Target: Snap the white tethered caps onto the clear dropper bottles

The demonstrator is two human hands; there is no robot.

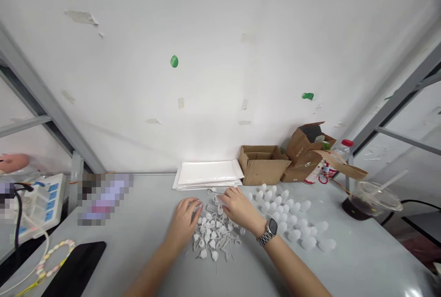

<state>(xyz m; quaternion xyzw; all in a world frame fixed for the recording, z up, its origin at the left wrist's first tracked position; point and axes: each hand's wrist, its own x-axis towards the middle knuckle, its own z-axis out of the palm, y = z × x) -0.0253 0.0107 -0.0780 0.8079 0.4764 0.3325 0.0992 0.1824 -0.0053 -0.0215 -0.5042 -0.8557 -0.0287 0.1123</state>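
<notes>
Right of centre stands an open cardboard box [264,171]; at right, a clear cup [374,199] holds dark drink [356,209]. My left hand [185,218] and right hand [239,206] curl over the white pieces [212,233], lower centre; whether either grips, I can't tell.

The grey surface [138,246] carries a pile of small white parts [212,235], and to its right a spread of whitish pieces [292,219]. Behind lie stacked white envelopes [208,174] beside an open cardboard box [263,166]. A black phone [76,269] and beaded bracelet [55,260] lie at left; a lidded cup [365,202] stands at right.
</notes>
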